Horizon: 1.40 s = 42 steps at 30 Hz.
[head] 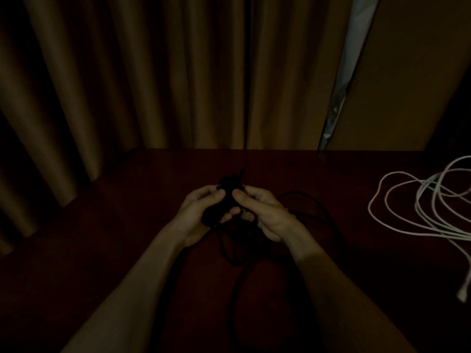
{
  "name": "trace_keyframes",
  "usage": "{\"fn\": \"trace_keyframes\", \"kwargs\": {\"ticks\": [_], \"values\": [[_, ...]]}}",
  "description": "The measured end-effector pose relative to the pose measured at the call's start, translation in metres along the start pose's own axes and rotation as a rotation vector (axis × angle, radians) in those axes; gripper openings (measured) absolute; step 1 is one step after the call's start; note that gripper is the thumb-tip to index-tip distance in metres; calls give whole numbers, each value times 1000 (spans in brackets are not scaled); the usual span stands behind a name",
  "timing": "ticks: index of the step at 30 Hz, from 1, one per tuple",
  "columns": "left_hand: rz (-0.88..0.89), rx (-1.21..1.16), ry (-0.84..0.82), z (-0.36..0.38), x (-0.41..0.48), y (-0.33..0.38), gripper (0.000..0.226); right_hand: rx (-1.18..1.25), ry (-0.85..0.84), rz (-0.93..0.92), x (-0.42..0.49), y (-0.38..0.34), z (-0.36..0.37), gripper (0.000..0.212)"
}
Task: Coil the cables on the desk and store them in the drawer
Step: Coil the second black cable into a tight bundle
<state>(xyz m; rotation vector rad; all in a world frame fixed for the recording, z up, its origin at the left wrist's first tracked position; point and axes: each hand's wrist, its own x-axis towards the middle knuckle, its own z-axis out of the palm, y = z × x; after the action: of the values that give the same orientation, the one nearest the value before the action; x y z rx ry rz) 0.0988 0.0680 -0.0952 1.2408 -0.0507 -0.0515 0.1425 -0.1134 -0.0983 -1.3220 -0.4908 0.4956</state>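
You hold the black cable [230, 189] up over the table [102, 250], in the middle, close to you. Your left hand [201, 212] grips the wound-up bunch, with its fingers [204, 191] curled round it. Your right hand [265, 215] pinches the same bunch from the other side, thumb on top. The rest of the black cable hangs down from your hands and lies in big loose loops on the table, between your arms. It is very dark, so I cannot tell where the plug end is.

I think you are in the middle of winding this cable. To do it well, hold the bunch tight in the left hand so the loops do not slip open. Let the right hand slide down the loose part and bring up one loop at a time. Make each loop the same size. Do not pull hard, or the loose part may catch and knot. If it twists, roll it a little till it lies flat.

The white cable [418, 207] lies in a loose heap on the table, far to your right, and nothing touches it. It looks not yet coiled. I cannot see the drawer.
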Motion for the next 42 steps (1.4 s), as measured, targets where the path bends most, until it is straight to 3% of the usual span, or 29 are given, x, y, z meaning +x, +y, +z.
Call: {"fn": "trace_keyframes", "kwargs": {"ticks": [4, 8, 11, 15, 19, 21, 26, 29, 32, 35, 38, 42], "values": [[81, 171, 99, 2, 1, -6, 19, -23, 96, -43, -2, -1, 4, 32], [297, 505, 141, 11, -6, -15, 36, -14, 173, -61, -2, -4, 12, 29], [382, 600, 263, 11, -6, -15, 41, -27, 174, -65, -3, -4, 15, 31], [308, 512, 284, 10, -8, -14, 25, -146, 186, -42, -5, -4, 16, 38], [142, 87, 247, 7, -11, -5, 34, -111, 100, 5, -2, -2, 10, 35], [99, -8, 186, 7, -12, -1, 43, -92, 103, 7, -2, -3, 8, 35], [25, -56, -17, 13, -16, 1, 36, -109, 134, -37, 0, -2, 8, 44], [10, -49, -22, 14, -16, 2, 38, -81, 108, 18, 0, 1, 8, 38], [5, 11, 1, 12, -14, 1, 38, -97, 37, 32, 0, 3, 10, 57], [14, 87, 39, 10, -13, -1, 41, -90, 47, -32, -1, 7, 13, 54], [78, 233, 196, 12, -11, -5, 44, -37, 91, -94, -3, 5, 17, 49], [322, 551, 410, 9, -11, -13, 29, -45, 216, -113, -3, 3, 19, 55]]}}
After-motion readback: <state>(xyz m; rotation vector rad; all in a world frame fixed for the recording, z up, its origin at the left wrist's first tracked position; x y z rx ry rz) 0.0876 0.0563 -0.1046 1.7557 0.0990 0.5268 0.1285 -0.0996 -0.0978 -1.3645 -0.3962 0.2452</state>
